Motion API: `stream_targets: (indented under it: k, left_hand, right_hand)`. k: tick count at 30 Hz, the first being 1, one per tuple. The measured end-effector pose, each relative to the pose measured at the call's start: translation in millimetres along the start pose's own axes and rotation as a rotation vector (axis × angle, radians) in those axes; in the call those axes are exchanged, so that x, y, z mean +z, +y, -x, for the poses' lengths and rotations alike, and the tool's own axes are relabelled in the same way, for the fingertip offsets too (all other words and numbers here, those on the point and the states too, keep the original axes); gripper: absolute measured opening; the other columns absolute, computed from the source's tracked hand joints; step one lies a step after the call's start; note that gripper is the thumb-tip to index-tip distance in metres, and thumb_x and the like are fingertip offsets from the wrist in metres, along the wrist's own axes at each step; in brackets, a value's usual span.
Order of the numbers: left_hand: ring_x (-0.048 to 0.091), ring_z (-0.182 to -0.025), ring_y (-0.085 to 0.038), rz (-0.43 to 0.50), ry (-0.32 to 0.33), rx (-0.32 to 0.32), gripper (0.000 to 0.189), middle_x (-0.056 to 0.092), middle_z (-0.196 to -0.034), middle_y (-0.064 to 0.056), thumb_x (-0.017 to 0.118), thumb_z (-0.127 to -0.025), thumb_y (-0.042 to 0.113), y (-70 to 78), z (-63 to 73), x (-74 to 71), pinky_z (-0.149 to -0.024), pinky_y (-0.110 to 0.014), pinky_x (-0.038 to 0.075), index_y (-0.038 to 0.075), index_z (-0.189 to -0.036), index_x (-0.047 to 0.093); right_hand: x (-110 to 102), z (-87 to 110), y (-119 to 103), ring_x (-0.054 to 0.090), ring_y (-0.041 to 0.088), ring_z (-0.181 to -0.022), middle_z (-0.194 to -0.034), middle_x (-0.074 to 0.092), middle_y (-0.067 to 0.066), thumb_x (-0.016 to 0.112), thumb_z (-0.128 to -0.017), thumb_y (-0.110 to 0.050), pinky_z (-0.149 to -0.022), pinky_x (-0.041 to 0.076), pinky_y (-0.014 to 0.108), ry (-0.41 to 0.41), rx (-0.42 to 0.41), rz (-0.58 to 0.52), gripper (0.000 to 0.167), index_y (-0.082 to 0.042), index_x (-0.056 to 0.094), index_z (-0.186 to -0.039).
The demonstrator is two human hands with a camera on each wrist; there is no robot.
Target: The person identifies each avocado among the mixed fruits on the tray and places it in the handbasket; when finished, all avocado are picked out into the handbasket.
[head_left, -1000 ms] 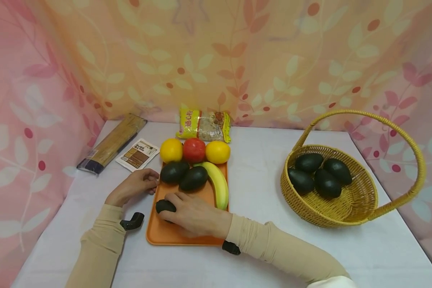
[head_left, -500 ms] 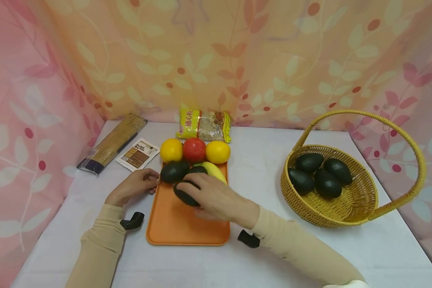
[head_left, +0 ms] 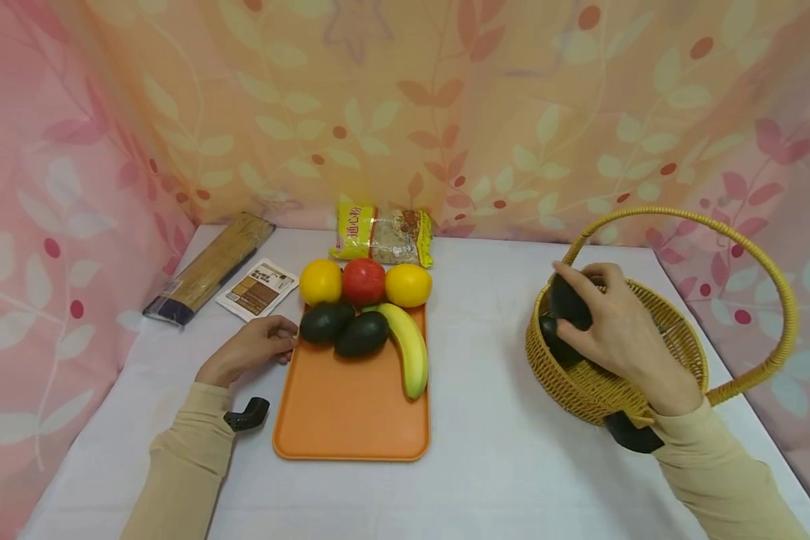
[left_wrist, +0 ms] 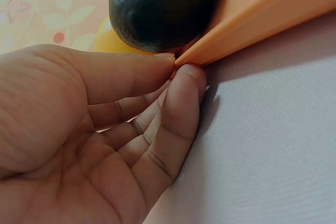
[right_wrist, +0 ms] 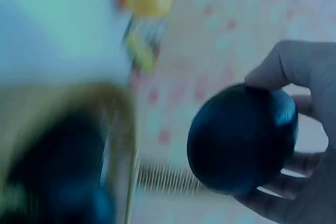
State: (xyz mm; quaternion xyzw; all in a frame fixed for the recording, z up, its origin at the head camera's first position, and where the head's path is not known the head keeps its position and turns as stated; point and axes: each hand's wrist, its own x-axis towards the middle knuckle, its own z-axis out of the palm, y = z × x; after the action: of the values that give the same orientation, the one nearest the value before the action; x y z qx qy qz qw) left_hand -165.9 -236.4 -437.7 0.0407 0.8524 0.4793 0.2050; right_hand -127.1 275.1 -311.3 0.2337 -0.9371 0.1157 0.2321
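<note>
My right hand (head_left: 621, 322) holds a dark avocado (head_left: 569, 302) over the wicker basket (head_left: 583, 397), thumb on one side and fingers on the other. In the right wrist view the same avocado (right_wrist: 239, 140) sits in the grip. More avocados lie in the basket, mostly hidden by the hand. At the orange tray (head_left: 351, 412), my left hand (head_left: 253, 349) pinches the left rim between thumb and fingertips, as the left wrist view shows at the tray edge (left_wrist: 236, 35). Two avocados (head_left: 362, 334) and a banana (head_left: 410, 352) lie on the tray.
Along the tray's far end sit two yellow fruits (head_left: 408, 286) and a red fruit (head_left: 364, 282). Behind them lies a bag of pasta (head_left: 382, 234). A brown-and-white packet (head_left: 258, 290) and a long package of noodles (head_left: 209, 268) lie at left. The basket's tall handle (head_left: 776, 300) arches upward.
My right hand has lifted an avocado from the tray and carried it right, over the basket. The left hand has stayed at the tray's rim.
</note>
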Motion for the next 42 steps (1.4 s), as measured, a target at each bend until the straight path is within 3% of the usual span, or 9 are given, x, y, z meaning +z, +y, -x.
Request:
stream_targets:
  k: [4, 7, 10, 15, 20, 26, 34, 38, 42]
  left_hand:
    - [0.06, -0.074, -0.014, -0.008, 0.007, 0.008, 0.036, 0.066, -0.094, -0.015, 0.06, -0.093, 0.011, 0.9, 0.4, -0.7, -0.069, -0.025, 0.052, -0.01, -0.122, 0.053]
    - [0.06, -0.074, -0.013, -0.013, 0.008, 0.018, 0.037, 0.066, -0.094, -0.015, 0.059, -0.094, 0.011, -0.5, 0.5, -1.2, -0.069, -0.025, 0.052, -0.011, -0.123, 0.053]
    - [0.061, -0.074, -0.013, -0.004, 0.01, 0.007, 0.036, 0.066, -0.094, -0.014, 0.06, -0.094, 0.011, -2.4, -0.4, -0.1, -0.07, -0.024, 0.053, -0.01, -0.122, 0.053]
    - [0.061, -0.074, -0.013, 0.003, 0.01, 0.014, 0.035, 0.066, -0.094, -0.014, 0.059, -0.093, 0.009, -3.6, -1.0, 2.0, -0.07, -0.025, 0.053, -0.01, -0.122, 0.054]
    - [0.061, -0.073, -0.013, -0.008, 0.018, 0.016, 0.035, 0.066, -0.095, -0.015, 0.06, -0.093, 0.01, -1.2, 0.6, 2.6, -0.069, -0.024, 0.052, -0.009, -0.122, 0.054]
    - [0.06, -0.073, -0.014, -0.008, 0.018, 0.013, 0.034, 0.065, -0.094, -0.015, 0.059, -0.093, 0.008, -0.5, 1.3, 2.3, -0.069, -0.024, 0.052, -0.01, -0.121, 0.054]
    - [0.06, -0.073, -0.014, 0.002, 0.008, 0.018, 0.035, 0.066, -0.093, -0.015, 0.058, -0.093, 0.008, -1.3, 2.0, 3.5, -0.069, -0.025, 0.053, -0.011, -0.121, 0.054]
    - [0.06, -0.074, -0.014, -0.003, 0.012, 0.014, 0.035, 0.066, -0.094, -0.015, 0.058, -0.093, 0.009, -0.4, 2.2, 3.2, -0.069, -0.025, 0.053, -0.01, -0.122, 0.054]
    - [0.06, -0.074, -0.015, -0.001, 0.012, 0.01, 0.035, 0.066, -0.095, -0.016, 0.058, -0.093, 0.009, 0.7, 2.1, 2.2, -0.069, -0.026, 0.052, -0.01, -0.122, 0.054]
  right_hand:
    - [-14.4, 20.4, 37.7, 0.053, 0.047, -0.086, -0.117, 0.044, 0.035, 0.076, -0.069, -0.01, -0.062, 0.049, 0.06, -0.024, 0.161, 0.121, 0.071, -0.004, 0.051, -0.135]
    - [-19.2, 32.6, 55.4, 0.051, 0.053, -0.081, -0.116, 0.041, 0.041, 0.077, -0.072, -0.01, -0.062, 0.048, 0.065, -0.127, 0.297, 0.176, 0.073, 0.003, 0.043, -0.135]
    - [-18.4, 45.1, 65.1, 0.051, 0.053, -0.071, -0.103, 0.044, 0.044, 0.078, -0.071, -0.01, -0.057, 0.047, 0.066, -0.211, 0.35, 0.226, 0.072, 0.01, 0.039, -0.129]
    - [-8.7, 61.1, 74.9, 0.049, 0.052, -0.052, -0.079, 0.046, 0.041, 0.08, -0.066, -0.006, -0.045, 0.043, 0.062, -0.232, 0.327, 0.264, 0.063, 0.018, 0.038, -0.106]
    - [-1.0, 68.5, 86.8, 0.052, 0.054, -0.058, -0.078, 0.046, 0.04, 0.078, -0.068, -0.004, -0.056, 0.045, 0.063, -0.34, 0.386, 0.198, 0.057, 0.017, 0.033, -0.097]
    - [2.7, 73.8, 95.0, 0.055, 0.05, -0.067, -0.081, 0.049, 0.04, 0.074, -0.073, -0.009, -0.062, 0.046, 0.062, -0.513, 0.448, 0.143, 0.06, 0.018, 0.031, -0.104]
    - [3.1, 75.6, 97.3, 0.057, 0.049, -0.074, -0.093, 0.049, 0.044, 0.083, -0.064, -0.012, -0.061, 0.047, 0.059, -0.623, 0.467, 0.106, 0.073, 0.014, 0.033, -0.11]
    - [-0.6, 74.3, 97.3, 0.056, 0.05, -0.079, -0.096, 0.048, 0.045, 0.085, -0.063, -0.013, -0.063, 0.048, 0.06, -0.646, 0.473, 0.092, 0.078, 0.014, 0.033, -0.114]
    - [-6.2, 70.6, 92.4, 0.057, 0.052, -0.081, -0.097, 0.049, 0.046, 0.085, -0.064, -0.012, -0.067, 0.049, 0.063, -0.617, 0.45, 0.102, 0.082, 0.016, 0.034, -0.121]
